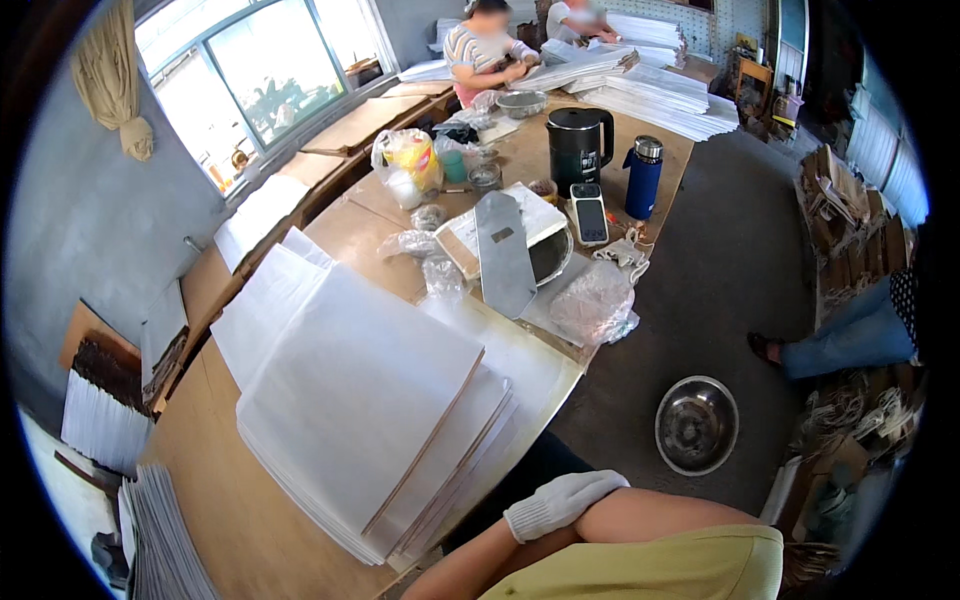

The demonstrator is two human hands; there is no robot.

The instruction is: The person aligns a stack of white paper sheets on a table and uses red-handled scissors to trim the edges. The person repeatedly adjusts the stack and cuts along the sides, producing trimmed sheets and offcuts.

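Note:
My left hand (565, 504), in a white knitted glove, lies across my bare right arm (655, 518) at the picture's lower edge. Its fingers look stretched out and rest on the arm, with no object seen in them. My right hand is hidden from view. Just ahead and to the left of the glove, a thick stack of large white paper sheets (355, 385) lies on the wooden table (215, 470). Neither hand touches the stack. Beyond it, a flat grey metal plate (503, 265) leans over a bowl (550, 258) and a white block-like pad (535, 212).
A black kettle (575, 150), blue bottle (645, 180), phone (591, 217) and plastic bags (595, 305) crowd the table. A metal basin (697, 425) sits on the floor at right, near another person's leg (835, 330). Two people (485, 50) work beside paper stacks at the far end.

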